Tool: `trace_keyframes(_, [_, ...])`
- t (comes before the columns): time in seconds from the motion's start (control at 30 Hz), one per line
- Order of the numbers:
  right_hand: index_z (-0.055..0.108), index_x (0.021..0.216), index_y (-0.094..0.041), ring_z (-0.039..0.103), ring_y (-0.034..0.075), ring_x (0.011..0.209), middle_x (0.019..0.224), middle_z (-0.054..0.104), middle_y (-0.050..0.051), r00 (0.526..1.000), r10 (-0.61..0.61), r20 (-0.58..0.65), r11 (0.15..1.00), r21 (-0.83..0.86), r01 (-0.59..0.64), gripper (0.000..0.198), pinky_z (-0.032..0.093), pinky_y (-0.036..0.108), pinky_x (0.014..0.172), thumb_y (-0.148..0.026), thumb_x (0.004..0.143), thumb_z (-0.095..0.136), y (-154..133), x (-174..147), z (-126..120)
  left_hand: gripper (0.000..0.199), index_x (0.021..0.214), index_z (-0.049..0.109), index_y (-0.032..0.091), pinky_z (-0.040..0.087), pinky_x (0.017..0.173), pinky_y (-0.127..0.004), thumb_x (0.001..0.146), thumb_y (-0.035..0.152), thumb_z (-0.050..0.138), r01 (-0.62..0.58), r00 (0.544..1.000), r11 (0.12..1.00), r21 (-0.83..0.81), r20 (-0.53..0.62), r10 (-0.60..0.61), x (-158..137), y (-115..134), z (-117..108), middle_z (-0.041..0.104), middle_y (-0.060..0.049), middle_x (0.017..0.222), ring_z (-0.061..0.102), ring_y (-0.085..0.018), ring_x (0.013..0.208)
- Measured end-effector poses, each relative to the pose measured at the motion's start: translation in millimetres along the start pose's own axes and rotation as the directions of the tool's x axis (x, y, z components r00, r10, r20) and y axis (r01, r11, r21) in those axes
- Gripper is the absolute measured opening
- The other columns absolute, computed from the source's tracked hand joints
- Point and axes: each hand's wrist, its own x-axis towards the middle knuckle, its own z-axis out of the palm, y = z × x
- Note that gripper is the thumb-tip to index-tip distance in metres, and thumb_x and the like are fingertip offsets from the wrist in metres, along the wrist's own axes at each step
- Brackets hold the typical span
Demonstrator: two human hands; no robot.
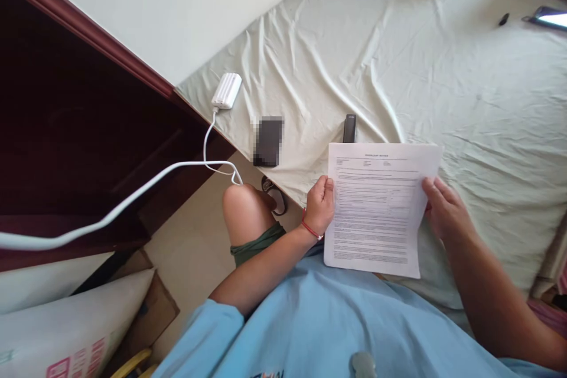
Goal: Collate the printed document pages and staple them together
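Note:
Printed white paper [376, 212], perhaps more than one sheet, is held up in front of my blue shirt. Its left edge is pinched by my left hand [319, 205], which has a red cord at the wrist. My right hand [447, 207] grips the right edge, thumb on the front and the other fingers partly hidden behind. Small lines of text cover the page under a heading. Just past the top edge lies a slim black object [349, 128], perhaps a stapler, its near end hidden by the paper.
A pale green cloth [487, 100] with wrinkles covers the surface ahead. On it lie a dark blurred-out rectangle [269, 142] and a white power strip [227, 91] whose white cable [133, 201] runs left. A lit phone [551, 18] is far right. White sacks [75, 319] stand lower left.

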Motion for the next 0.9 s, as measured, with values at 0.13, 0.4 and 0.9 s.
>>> trace_keyframes(0.13, [0.082, 0.099, -0.028, 0.083, 0.036, 0.089, 0.093, 0.085, 0.008, 0.988, 0.127, 0.089, 0.955, 0.260, -0.146, 0.047, 0.072, 0.048, 0.073, -0.071, 0.080, 0.088, -3.4, -2.8, 19.9, 0.042, 0.088, 0.056, 0.023, 0.043, 0.076, -0.031, 0.111, 0.058, 0.052, 0.019, 0.998, 0.998, -0.059, -0.065, -0.023, 5.3, 2.3, -2.6, 0.059, 0.000, 0.081, 0.052, -0.017, 0.078])
trace_keyframes(0.4, [0.081, 0.087, -0.027, 0.083, 0.038, 0.087, 0.084, 0.084, 0.007, 0.988, 0.145, 0.050, 0.929, 0.337, -0.153, 0.050, 0.071, 0.049, 0.069, -0.071, 0.066, 0.095, -9.5, 24.7, 54.3, 0.055, 0.111, 0.064, 0.021, 0.057, 0.093, -0.034, 0.097, 0.074, 0.069, 0.161, 0.986, 0.918, -0.362, 0.095, -0.135, -2.1, -1.6, -24.6, 0.079, -0.007, 0.110, 0.073, -0.022, 0.099])
trace_keyframes(0.9, [0.077, 0.092, -0.026, 0.083, 0.037, 0.096, 0.090, 0.084, 0.009, 0.997, 0.080, 0.009, 0.916, 0.395, -0.077, 0.048, 0.070, 0.051, 0.076, -0.071, 0.077, 0.089, 6.1, 36.3, 74.1, 0.059, 0.126, 0.078, 0.018, 0.058, 0.105, -0.045, 0.105, 0.069, 0.057, 0.043, 0.974, 0.994, 0.101, 0.216, -0.064, -4.4, -9.1, -50.2, 0.084, -0.014, 0.123, 0.077, -0.033, 0.117])
